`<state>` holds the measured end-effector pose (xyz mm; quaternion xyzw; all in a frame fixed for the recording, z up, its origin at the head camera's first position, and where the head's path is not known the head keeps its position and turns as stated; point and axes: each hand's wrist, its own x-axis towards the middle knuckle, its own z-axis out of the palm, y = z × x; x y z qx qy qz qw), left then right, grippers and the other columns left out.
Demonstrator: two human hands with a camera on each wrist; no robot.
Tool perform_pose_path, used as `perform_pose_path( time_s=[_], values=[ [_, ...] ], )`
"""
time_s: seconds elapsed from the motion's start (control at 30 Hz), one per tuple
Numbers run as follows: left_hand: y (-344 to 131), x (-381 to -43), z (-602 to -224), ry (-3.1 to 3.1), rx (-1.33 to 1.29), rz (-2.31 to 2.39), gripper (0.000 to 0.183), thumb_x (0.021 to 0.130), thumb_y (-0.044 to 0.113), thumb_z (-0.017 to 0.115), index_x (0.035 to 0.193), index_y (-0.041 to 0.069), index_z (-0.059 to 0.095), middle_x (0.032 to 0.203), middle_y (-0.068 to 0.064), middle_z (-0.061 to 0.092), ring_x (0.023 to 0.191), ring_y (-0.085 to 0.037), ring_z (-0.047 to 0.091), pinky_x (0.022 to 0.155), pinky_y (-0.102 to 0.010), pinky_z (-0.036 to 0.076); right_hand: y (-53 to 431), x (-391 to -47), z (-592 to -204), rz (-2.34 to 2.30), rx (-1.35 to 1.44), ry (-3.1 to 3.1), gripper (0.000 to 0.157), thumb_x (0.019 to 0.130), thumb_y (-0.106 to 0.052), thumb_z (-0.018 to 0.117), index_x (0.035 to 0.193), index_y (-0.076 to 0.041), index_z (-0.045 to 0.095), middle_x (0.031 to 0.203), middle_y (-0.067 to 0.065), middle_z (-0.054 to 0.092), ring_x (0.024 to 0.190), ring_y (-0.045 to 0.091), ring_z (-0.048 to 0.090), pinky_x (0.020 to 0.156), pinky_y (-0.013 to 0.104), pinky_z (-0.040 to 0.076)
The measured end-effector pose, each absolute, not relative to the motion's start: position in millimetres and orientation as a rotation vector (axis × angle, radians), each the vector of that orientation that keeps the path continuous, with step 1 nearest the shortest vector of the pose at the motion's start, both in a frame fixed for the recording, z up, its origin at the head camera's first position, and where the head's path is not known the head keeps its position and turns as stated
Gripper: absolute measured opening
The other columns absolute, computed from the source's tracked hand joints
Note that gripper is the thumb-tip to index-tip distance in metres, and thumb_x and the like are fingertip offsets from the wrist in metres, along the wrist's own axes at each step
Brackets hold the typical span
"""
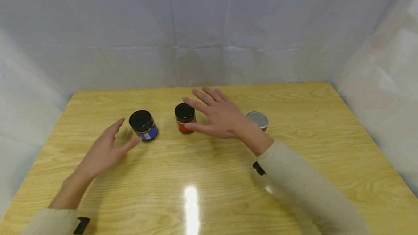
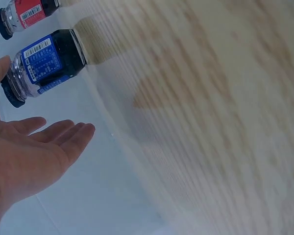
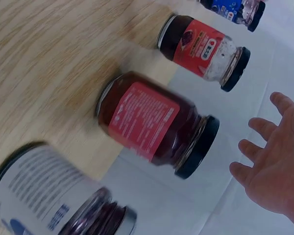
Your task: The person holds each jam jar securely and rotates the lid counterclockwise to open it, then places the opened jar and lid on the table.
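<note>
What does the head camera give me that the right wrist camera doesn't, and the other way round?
Only the head view: your left hand, its thumb and fingers spread beside the blue-labelled jar, and both pale sleeves.

Only the right wrist view: a dark, black-lidded jar with a red label, and the white label on the silver-lidded jar.

Both: your open right hand, the blue-labelled jar, the clearer red-labelled jar, the silver-lidded jar and the wooden tabletop.
</note>
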<state>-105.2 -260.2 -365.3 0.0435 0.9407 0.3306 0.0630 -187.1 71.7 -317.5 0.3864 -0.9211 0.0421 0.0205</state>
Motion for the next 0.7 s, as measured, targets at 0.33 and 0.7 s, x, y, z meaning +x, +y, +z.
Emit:
perform_pose_path(
  time_s=[0.33,0.7],
  values=[
    [-255.4,-114.9,-364.2,2.662,0.065,1.291,0.099,0.089,0.049,0.062,0.153,0.005,0.0,0.15,-0.033,0.014,0.132,-0.052,0.024,0.1,-0.061,0.031,46.8,-188.9,-310.9,0.171,1.211,-2.866,0.074,0.087,-0.077,0.023,0.151,-0.043,0.007,0.159,-0.006,0.005,0.144,0.018,-0.001,0.114,0.041,0.001],
    [-247.2,-125.9,-367.4,2.665,0.107,1.35,0.099,0.086,0.037,0.071,0.152,0.002,0.006,0.146,-0.036,0.022,0.128,-0.054,0.03,0.1,-0.061,0.031,27.8,-192.8,-317.3,0.084,1.214,-2.893,0.071,0.089,-0.075,0.022,0.151,-0.043,0.007,0.159,-0.006,0.007,0.144,0.021,0.001,0.114,0.041,0.002]
  ],
)
